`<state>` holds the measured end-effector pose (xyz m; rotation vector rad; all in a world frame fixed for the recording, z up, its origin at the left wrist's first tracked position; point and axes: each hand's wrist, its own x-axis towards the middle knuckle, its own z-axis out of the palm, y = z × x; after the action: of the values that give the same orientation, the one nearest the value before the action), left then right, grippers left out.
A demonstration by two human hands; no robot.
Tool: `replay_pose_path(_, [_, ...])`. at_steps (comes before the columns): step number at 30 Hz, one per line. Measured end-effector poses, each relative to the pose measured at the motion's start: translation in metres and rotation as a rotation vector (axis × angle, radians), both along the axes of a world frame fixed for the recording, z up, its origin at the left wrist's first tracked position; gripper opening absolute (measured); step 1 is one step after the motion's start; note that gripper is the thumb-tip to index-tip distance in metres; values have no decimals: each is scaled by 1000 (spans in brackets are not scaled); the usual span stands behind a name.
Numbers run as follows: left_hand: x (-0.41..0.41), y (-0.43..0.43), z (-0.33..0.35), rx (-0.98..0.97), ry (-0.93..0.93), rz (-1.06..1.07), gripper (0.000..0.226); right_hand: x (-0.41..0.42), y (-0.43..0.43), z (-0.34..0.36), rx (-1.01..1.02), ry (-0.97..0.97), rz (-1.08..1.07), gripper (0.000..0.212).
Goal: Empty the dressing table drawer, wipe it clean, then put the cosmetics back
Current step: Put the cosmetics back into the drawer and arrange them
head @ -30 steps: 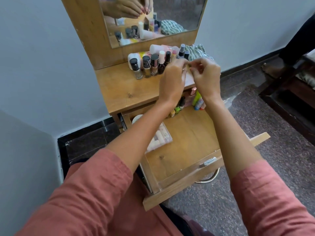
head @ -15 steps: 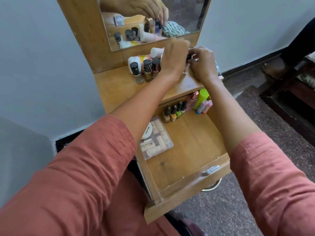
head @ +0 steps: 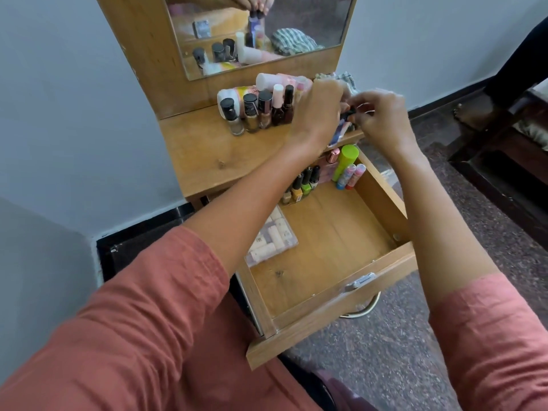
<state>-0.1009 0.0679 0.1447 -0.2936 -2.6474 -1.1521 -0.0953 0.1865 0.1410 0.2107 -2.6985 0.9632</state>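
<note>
- Wooden drawer [head: 341, 247] is being kept pulled out below the tabletop [head: 207, 155], with much of its floor bare and no dirt showing on it.
- Emptying and wiping are being judged as done, since the checked cloth [head: 341, 80] is lying aside at the back of the tabletop.
- Refilling is being judged as under way: a row of nail polishes [head: 302, 185], a green tube [head: 345, 161] and two patterned sticks [head: 351, 176] are being stored upright along the drawer's back wall, and a clear box [head: 272, 235] is lying at its left side.
- A blurred cluster of small bottles [head: 339, 132] is being gripped by the curled fingers of the left hand [head: 318, 114] at the tabletop's front edge, above the back of the drawer.
- A dark cap [head: 348, 114] in that cluster is being pinched by the fingertips of the right hand [head: 382, 117].
- Five standing bottles [head: 258, 114] and the lying white tubes [head: 267, 81] are waiting near the mirror [head: 258, 31] to be returned.
</note>
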Motion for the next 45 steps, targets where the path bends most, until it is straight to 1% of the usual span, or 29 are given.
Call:
replay_pose_path(3, [16, 10, -8, -12, 28, -56, 20, 18, 13, -3, 30, -2, 30, 29])
replay_pose_path(7, [30, 22, -21, 19, 16, -90, 17, 34, 31, -13, 99, -16, 47, 28])
replay_pose_path(10, [36, 32, -34, 34, -22, -111, 14, 41, 41, -24, 89, -40, 51, 27])
replay_pose_path(16, [35, 49, -66, 0, -147, -155, 11, 42, 56, -55, 82, -125, -1, 27])
replay_pose_path(19, [35, 55, -80, 5, -176, -146, 7, 42, 60, -68, 75, -167, -26, 27])
replay_pose_path(24, [33, 61, -97, 18, -230, -139, 7, 38, 64, -84, 123, -204, -38, 29])
replay_pose_path(30, [32, 65, -105, -17, -205, -157, 17, 35, 65, -93, 172, -189, -33, 28])
replay_pose_path(34, [32, 66, -106, -38, -193, -157, 20, 32, 66, -98, 257, -172, -29, 28])
replay_pose_path(38, [34, 68, -105, -72, -152, -159, 17, 32, 66, -99, 315, -145, -26, 24])
replay_pose_path(45, [36, 68, -104, -98, -126, -121, 13, 32, 67, -96, 306, -148, -19, 20])
